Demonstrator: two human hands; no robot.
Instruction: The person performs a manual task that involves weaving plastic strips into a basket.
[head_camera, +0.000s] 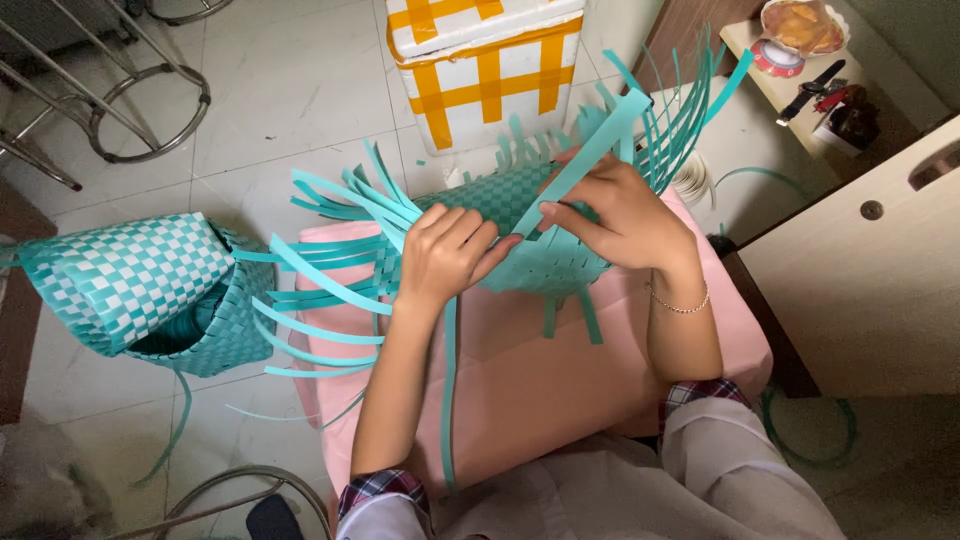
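A half-woven teal basket (520, 205) of flat plastic strips lies on a pink surface (540, 380) in front of me, with loose strip ends fanning out to the left and upper right. My left hand (443, 255) presses on the woven part near its left edge, fingers curled over the strips. My right hand (625, 215) pinches a long teal strip (590, 150) that rises diagonally to the upper right. A thin bracelet sits on my right wrist.
A finished teal-and-white checkered basket (140, 285) lies on the tiled floor at left. A white foam box (485, 65) with orange tape stands behind. Metal stool legs (130, 100) are at upper left. A wooden cabinet (870, 270) and a shelf with small items are at right.
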